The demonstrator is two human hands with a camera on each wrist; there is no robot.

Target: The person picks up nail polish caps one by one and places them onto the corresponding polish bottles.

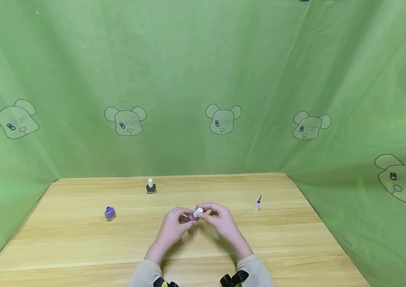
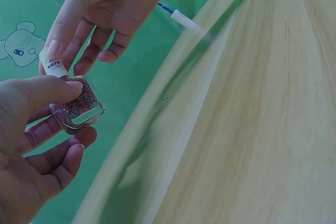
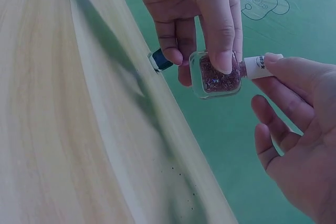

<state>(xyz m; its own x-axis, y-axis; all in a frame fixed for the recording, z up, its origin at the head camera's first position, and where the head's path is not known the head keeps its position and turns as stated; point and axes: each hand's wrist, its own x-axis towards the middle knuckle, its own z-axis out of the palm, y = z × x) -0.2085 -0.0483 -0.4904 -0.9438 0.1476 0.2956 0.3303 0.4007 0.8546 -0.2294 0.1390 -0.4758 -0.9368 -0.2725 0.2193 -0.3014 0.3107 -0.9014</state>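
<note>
A small clear bottle of reddish glitter nail polish (image 3: 220,80) is held above the table between both hands. My left hand (image 1: 172,225) grips its glass body, with the thumb flat on one face. My right hand (image 1: 223,221) pinches its white cap (image 3: 256,67) between thumb and fingers, the other fingers loosely bent. The cap sits at the bottle's neck, and a bit of neck shows below it in the right wrist view. In the head view the fingers partly cover the bottle.
On the wooden table (image 1: 260,247), an uncapped purple nail polish bottle (image 1: 109,214) stands at the left. A dark, white-capped bottle (image 1: 151,188) is near the back edge. At the right, a white cap (image 1: 257,205) stands with its purple brush upward. Green curtain (image 1: 177,151) surrounds the table.
</note>
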